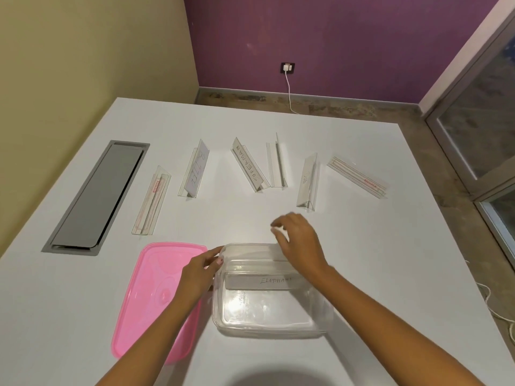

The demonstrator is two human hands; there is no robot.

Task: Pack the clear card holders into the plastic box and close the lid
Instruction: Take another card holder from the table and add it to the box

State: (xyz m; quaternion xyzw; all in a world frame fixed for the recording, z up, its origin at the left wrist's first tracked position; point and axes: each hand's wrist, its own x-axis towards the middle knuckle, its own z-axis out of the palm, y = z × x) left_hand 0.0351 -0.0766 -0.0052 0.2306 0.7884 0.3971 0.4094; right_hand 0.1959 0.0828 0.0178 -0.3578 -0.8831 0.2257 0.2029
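Note:
The clear plastic box (271, 327) stands open on the white table near me. Inside it lies a card holder marked ELEPHANT (262, 282), and a second holder (250, 253) rests against the far wall. My left hand (198, 274) grips the box's far left corner. My right hand (298, 243) hovers over the far rim with its fingers spread and nothing in them. The pink lid (145, 299) lies flat to the left of the box. Several clear card holders lie in a row farther back, among them BATEE (195, 169), SUPERMAN (248, 164) and a flat one (358, 176) at the right.
A grey cable hatch (94, 196) is set into the table at the left. On the purple wall, a charger sits in the socket (288, 68) with its cable running down to the floor. A glass door (479, 121) stands at the right, past the table's edge.

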